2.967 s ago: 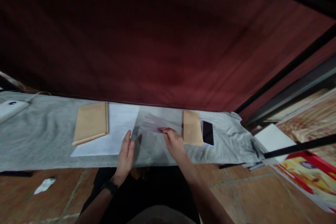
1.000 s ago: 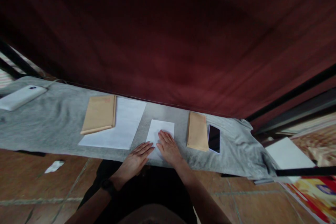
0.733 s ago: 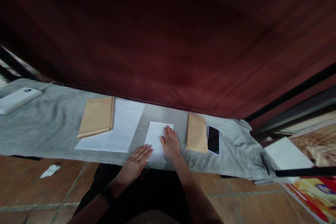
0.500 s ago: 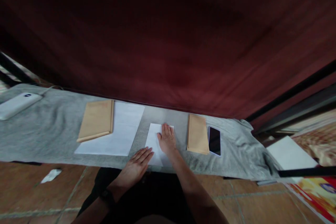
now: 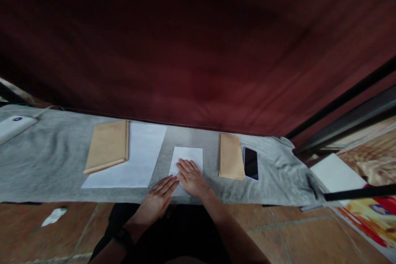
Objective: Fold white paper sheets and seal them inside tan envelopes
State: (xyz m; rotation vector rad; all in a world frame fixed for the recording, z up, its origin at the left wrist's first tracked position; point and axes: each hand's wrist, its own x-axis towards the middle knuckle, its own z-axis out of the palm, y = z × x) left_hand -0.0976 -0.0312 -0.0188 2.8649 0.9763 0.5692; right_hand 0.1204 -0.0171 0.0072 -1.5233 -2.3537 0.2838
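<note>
A folded sheet of white paper [image 5: 189, 153] lies on the grey cloth in front of me, partly covered by my hands. My right hand [image 5: 191, 176] rests flat on the paper with its fingers stretched out. At the paper's left edge, my left hand [image 5: 158, 198] lies with fingers extended, its tips close to the right thumb. Larger white sheets [image 5: 145, 152] lie to the left, partly under a stack of brown envelopes [image 5: 108, 145]. Right of the paper sits another stack of brown envelopes [image 5: 231, 156].
A dark-screened phone [image 5: 251, 163] lies beside the right stack. A white device [image 5: 14, 128] with a cable sits at the far left of the grey cloth [image 5: 55, 148]. A dark red curtain [image 5: 198, 70] hangs behind. Crumpled white paper [image 5: 54, 216] is on the tiled floor.
My right hand has slid from the paper's upper right down towards its lower middle, nearer my left hand. My left hand has hardly moved. The view has shifted slightly.
</note>
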